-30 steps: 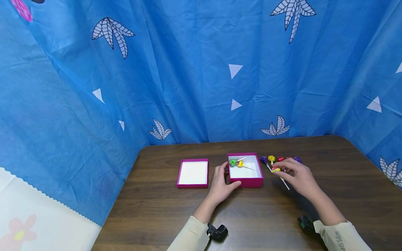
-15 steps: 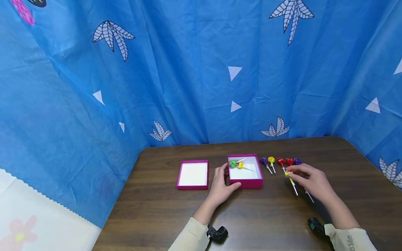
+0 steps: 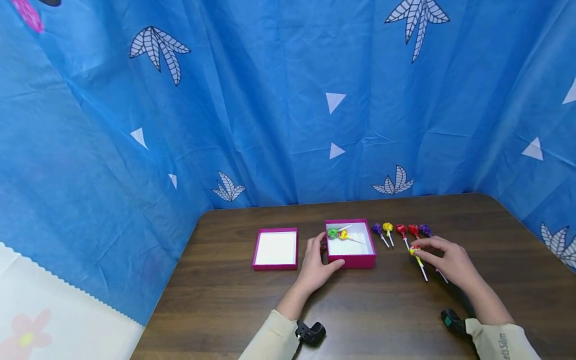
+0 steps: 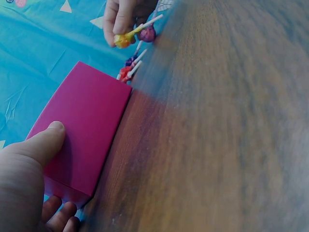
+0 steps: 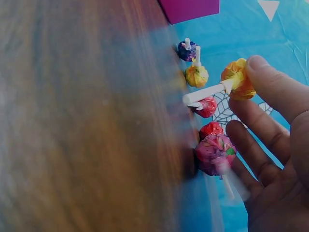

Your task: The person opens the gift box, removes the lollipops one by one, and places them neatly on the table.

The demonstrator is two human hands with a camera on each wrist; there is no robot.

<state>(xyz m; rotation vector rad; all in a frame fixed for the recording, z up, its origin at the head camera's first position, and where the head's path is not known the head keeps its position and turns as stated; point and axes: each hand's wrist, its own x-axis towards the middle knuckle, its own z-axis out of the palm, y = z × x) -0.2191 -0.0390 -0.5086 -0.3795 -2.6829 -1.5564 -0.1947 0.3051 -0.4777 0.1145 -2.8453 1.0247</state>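
Note:
In the head view my left hand (image 3: 315,267) holds the near left corner of an open magenta box (image 3: 353,261), thumb on the front wall and fingers along the left side. Inside lie a green lollipop (image 3: 332,233) and a yellow lollipop with some red (image 3: 343,234). To the right, my right hand (image 3: 450,257) pinches another yellow lollipop (image 5: 236,79) by its wrapped head between thumb and forefinger, its white stick pointing away from the palm. Beneath that hand, a pink-purple lollipop (image 5: 216,154) shows in the right wrist view; the head view has it mostly hidden.
A shallow magenta lid (image 3: 275,248) with a white inside lies left of the box. Right of the box, a row holds purple (image 3: 376,228), yellow (image 3: 387,227) and red (image 3: 401,229) lollipops, among others. A blue curtain (image 3: 288,110) hangs behind the wooden table (image 3: 216,300).
My right hand has moved right, away from the box, with the yellow lollipop, uncovering the row behind it. Over the last half second it barely moves. My left hand stays on the box.

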